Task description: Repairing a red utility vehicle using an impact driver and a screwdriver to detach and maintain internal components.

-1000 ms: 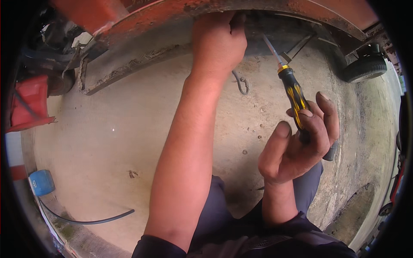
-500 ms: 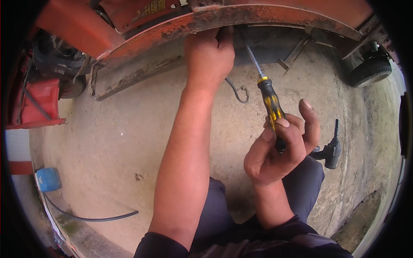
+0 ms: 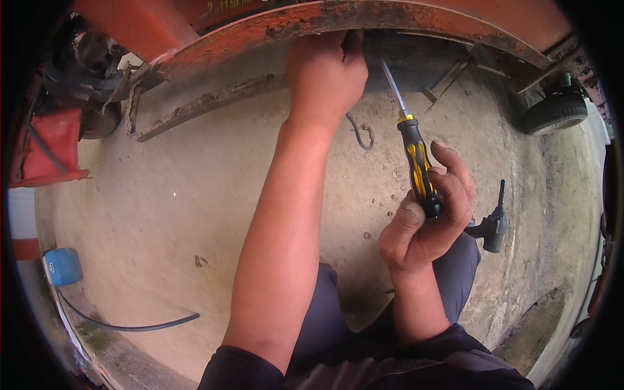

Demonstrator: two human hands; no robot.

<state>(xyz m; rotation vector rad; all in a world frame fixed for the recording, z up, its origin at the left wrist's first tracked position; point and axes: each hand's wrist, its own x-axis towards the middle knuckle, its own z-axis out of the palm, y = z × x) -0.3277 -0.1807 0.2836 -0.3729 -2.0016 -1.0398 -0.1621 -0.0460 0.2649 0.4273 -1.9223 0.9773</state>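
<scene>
My right hand [image 3: 429,214] grips the lower end of a screwdriver [image 3: 419,162] with a black and yellow handle, thumb and fingers closed round it. Its steel shaft points up and away, and the tip is lost in shadow beneath the machine. My left hand [image 3: 328,71] reaches up under the rusty orange-red metal beam [image 3: 260,39]. Those fingers are tucked behind the beam's lower edge, so what they touch is hidden. Just below that hand dangles a short dark hose [image 3: 357,133] with a fitting at its end.
A black power tool [image 3: 494,227] lies on the concrete floor [image 3: 162,227] right of my knee. Several small nuts [image 3: 367,235] are scattered beside my right hand. A tyre [image 3: 556,116] stands far right; a blue container [image 3: 64,266] and a dark hose [image 3: 140,327] are at left.
My right hand has shifted slightly, its fingers closing nearer the screwdriver's butt end. The left hand stays under the beam. The whole view has tilted a little, bringing the nuts into sight.
</scene>
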